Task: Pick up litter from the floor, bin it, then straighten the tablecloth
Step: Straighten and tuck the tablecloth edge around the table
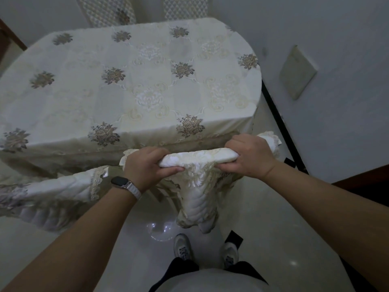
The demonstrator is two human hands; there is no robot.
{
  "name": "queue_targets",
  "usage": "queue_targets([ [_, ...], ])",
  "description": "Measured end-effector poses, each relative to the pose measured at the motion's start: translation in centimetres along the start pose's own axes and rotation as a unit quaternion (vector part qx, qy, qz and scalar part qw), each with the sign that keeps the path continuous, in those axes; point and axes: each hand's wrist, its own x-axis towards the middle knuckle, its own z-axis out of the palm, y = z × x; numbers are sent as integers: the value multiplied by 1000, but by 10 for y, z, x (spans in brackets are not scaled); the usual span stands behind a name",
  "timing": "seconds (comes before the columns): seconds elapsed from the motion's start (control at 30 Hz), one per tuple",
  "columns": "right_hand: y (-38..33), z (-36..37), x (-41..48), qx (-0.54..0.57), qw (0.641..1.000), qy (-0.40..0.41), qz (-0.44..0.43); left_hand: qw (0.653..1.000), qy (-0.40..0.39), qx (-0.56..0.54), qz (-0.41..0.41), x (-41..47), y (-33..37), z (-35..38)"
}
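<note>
In the head view, a cream, flower-embroidered fabric tablecloth is seen spread flat, its near edge gathered into a thick roll just in front of that flat top. The roll is grasped at its ends by the left hand and the right hand, the fingers of both curled round it. Lace-trimmed folds are seen hanging below. A dark-faced wristwatch is worn on the left wrist. Pale grey sneakers are planted on the glossy white floor, nearer than the tablecloth.

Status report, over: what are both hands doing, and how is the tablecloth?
Left hand and right hand both grip the rolled near hem of the tablecloth. Top lies mostly smooth. No litter on visible floor.
</note>
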Motion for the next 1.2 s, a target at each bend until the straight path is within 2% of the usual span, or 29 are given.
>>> queue_targets([
  [0.6, 15, 5, 0, -8, 1000, 7, -1, 998, 9, -3, 60, 10, 1, 11],
  [1.03, 11, 11, 8, -7, 1000, 21, 6, 998, 15, -15, 54, 18, -11, 9],
  [1.2, -1, 21, 10, -11, 1000, 18, 16, 999, -6, -11, 52, 19, -27, 6],
])
